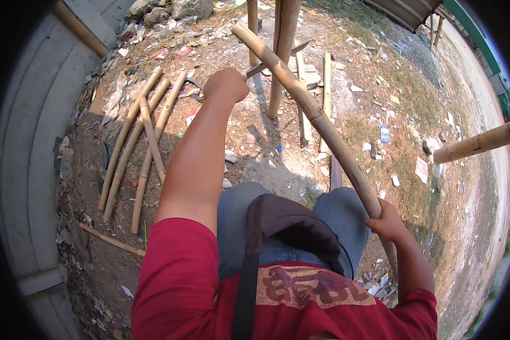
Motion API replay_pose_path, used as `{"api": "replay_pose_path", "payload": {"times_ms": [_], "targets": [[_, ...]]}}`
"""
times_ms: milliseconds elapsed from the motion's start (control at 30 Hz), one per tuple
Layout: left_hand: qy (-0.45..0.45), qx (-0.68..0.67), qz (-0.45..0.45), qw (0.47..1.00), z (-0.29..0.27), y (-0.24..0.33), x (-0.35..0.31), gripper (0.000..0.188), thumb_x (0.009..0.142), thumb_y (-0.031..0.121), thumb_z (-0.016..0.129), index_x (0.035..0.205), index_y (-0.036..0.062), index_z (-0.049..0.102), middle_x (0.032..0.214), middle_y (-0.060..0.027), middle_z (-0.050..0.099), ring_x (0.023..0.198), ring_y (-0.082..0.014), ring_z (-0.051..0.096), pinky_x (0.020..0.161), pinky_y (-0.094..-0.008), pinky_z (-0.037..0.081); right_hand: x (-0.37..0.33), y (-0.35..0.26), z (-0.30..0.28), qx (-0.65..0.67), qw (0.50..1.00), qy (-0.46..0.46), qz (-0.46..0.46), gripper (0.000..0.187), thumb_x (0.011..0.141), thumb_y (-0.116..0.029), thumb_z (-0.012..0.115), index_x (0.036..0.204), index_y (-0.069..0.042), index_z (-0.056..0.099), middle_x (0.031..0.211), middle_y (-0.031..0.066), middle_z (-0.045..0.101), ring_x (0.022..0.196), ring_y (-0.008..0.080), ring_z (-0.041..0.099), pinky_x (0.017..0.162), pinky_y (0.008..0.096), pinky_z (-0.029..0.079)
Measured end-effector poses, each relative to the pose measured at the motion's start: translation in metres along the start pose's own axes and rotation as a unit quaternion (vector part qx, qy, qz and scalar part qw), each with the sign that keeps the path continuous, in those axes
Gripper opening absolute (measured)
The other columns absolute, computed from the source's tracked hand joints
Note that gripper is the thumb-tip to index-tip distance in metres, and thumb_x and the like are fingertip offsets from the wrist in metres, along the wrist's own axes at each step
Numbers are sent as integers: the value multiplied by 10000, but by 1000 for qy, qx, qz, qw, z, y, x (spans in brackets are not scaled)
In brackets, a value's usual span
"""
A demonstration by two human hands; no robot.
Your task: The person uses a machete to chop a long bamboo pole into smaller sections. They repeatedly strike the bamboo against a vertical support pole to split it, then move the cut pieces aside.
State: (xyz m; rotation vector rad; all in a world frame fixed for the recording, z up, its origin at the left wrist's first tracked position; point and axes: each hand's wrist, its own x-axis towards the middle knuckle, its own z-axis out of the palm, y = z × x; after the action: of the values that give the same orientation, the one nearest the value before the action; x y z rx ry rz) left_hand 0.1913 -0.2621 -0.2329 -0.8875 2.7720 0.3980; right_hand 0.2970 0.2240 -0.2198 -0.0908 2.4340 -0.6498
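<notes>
My left hand (226, 85), arm stretched forward, is closed round the handle of a machete (256, 71). Its long dark blade points right and passes behind a bamboo pole (337, 141); the tip shows past the pole's far side. I cannot tell whether the blade touches the pole. My right hand (389, 220) grips the same pole low down, beside my right knee. The pole slants from there up to the far left, crossing in front of an upright bamboo post (277, 85).
Several cut bamboo lengths (131, 150) lie on the littered ground at left, beside a grey wall (31, 141). Pale wooden strips (326, 93) lie beyond the post. Another bamboo pole (476, 141) juts in from the right. A dark bag (283, 224) rests on my lap.
</notes>
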Motion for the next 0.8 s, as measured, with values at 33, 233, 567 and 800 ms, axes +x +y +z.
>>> {"api": "replay_pose_path", "payload": {"times_ms": [33, 233, 567, 800], "targets": [[2, 25, 57, 998, 5, -5, 0, 329, 963, 339, 626, 1195, 132, 733, 1186, -114, 722, 1122, -279, 696, 924, -422, 568, -4, -4, -5, 15, 1000, -8, 24, 485, 727, -146, 699, 1162, 54, 619, 860, 175, 653, 801, 260, 659, 748, 382, 521], [8, 3, 12, 1000, 5, -4, 9, 327, 915, 352, 655, 1162, 157, 745, 1082, -108, 743, 1047, -297, 712, 897, -434, 565, -21, -26, -66, 25, 984, 159, -74, 482, 740, -107, 698, 1192, 36, 611, 899, 127, 666, 796, 207, 644, 736, 366, 516], [15, -20, 35, 999, 8, -1, 3, 308, 916, 295, 650, 1151, 120, 746, 1122, -142, 735, 1075, -314, 703, 919, -447, 557, 14, 9, 18, -68, 997, 26, -16, 451, 741, -137, 708, 1157, 5, 608, 926, 243, 692, 886, 401, 696, 802, 474, 523], [18, -13, 8, 1000, 17, -16, 7, 289, 935, 280, 641, 1171, 155, 752, 1190, -117, 723, 1116, -290, 696, 916, -424, 574, -12, -13, -35, -71, 992, 91, -45, 436, 713, -127, 735, 1111, 21, 636, 859, 199, 683, 820, 341, 688, 747, 433, 516]]}}
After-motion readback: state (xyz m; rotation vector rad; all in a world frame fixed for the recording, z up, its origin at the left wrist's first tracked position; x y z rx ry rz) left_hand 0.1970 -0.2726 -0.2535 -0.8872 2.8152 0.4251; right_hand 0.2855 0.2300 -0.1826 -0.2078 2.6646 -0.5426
